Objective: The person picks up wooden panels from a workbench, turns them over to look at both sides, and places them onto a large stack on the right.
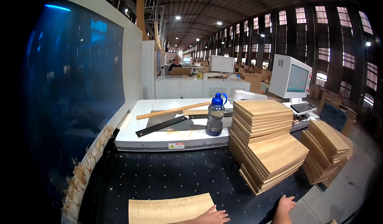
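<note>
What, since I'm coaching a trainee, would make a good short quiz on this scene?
1. Which hand is nearest the loose wooden board?
2. In this view, where are the stacked boards relative to the blue-lidded bottle: a) left, b) right, c) directly behind?
3. True or false: the bottle stands on the black table.

Key: 1. The left hand. 2. b. 3. False; it stands on the white slab.

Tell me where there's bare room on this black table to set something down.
Widest: the black table between the white platform and the loose board, left of the stacked boards. Smaller: between the left hand and right hand. Crowded: the platform, with bottle and black bars, and the table's right side.
</note>
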`<state>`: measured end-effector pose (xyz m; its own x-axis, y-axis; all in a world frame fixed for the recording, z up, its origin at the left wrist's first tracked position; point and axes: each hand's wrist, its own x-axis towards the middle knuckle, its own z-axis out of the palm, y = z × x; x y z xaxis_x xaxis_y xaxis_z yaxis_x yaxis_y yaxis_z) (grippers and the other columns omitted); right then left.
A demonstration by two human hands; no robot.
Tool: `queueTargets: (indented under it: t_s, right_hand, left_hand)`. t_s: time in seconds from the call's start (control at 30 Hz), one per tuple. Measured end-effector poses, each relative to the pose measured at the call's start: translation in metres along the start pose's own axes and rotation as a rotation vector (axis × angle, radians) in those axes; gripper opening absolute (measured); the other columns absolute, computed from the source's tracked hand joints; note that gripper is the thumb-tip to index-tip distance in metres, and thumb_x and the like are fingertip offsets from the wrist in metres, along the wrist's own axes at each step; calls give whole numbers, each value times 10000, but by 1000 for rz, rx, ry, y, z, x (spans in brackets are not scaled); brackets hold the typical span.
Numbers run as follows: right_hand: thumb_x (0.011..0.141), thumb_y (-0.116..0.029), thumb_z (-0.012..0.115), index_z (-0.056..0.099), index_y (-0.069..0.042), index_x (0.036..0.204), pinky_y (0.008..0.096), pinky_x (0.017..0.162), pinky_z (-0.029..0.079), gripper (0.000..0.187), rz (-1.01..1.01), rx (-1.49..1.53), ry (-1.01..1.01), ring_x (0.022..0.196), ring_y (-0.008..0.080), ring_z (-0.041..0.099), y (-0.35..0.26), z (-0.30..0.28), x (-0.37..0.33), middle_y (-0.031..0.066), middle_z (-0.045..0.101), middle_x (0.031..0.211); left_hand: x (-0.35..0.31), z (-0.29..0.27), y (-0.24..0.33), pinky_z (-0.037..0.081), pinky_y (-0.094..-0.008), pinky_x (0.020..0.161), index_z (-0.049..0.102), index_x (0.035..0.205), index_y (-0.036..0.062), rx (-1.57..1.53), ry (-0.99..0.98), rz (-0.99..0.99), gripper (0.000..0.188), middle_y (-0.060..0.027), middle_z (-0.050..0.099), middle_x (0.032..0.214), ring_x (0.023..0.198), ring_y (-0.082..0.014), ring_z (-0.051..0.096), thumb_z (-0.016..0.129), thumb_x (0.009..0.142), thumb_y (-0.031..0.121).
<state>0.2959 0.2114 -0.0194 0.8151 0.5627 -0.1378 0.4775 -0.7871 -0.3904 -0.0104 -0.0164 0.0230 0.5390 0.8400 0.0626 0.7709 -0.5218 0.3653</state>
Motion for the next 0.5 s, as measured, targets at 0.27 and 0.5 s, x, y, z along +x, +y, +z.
queueTargets:
  t_s: [0.27, 0.5]
  right_hand:
    - [835, -468, 531, 272, -162, 1392, 469, 933, 383, 686, -14, -22, -23, 1186, 379, 394, 2, 0, 3, 287, 279, 1335]
    - [842, -472, 515, 283, -158, 1386, 467, 938, 379, 669, -14, -10, -6, 1186, 378, 393, 0, -1, 1, 289, 291, 1327]
  left_hand:
    - [0, 23, -31, 248, -578, 997, 617, 939, 130, -29, 235, 264, 271, -53, 587, 1030, 1143, -295, 459, 591, 742, 315]
    - [-2, 12, -29, 211, -635, 981, 607, 877, 144, -135, 190, 280, 343, -48, 574, 987, 1147, -308, 446, 664, 655, 398]
